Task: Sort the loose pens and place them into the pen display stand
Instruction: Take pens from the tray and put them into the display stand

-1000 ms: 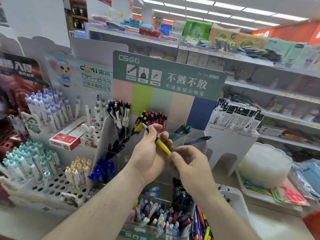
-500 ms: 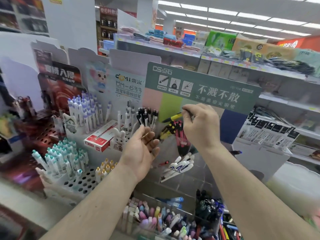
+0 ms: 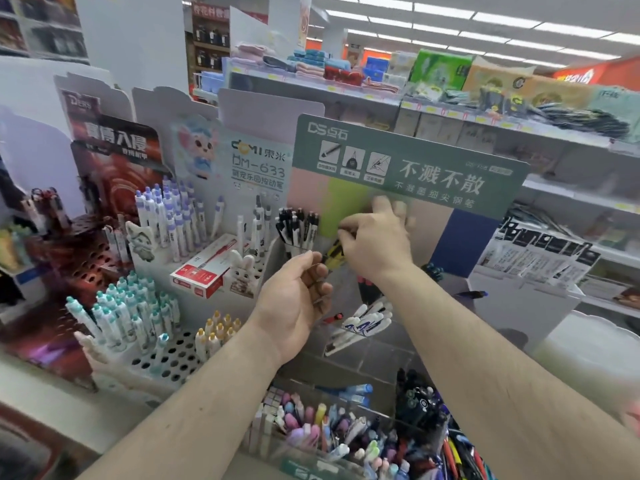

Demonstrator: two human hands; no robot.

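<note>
Yellow-and-black pen (image 3: 335,251), tilted, pinched by right hand (image 3: 375,244) fingers (image 3: 346,226)

The right hand (image 3: 375,244) is motion-blurred at its far fingers, and it covers most of the yellow pen (image 3: 334,252) just below the green sign (image 3: 408,168); only a short yellow-and-black stretch shows, so the grip cannot be read. Below the sign, the left hand (image 3: 294,303) hides its own palm and whatever its curled fingers hold. The mixed pens (image 3: 329,431) far below the sign are cut off by the bottom edge.
</note>
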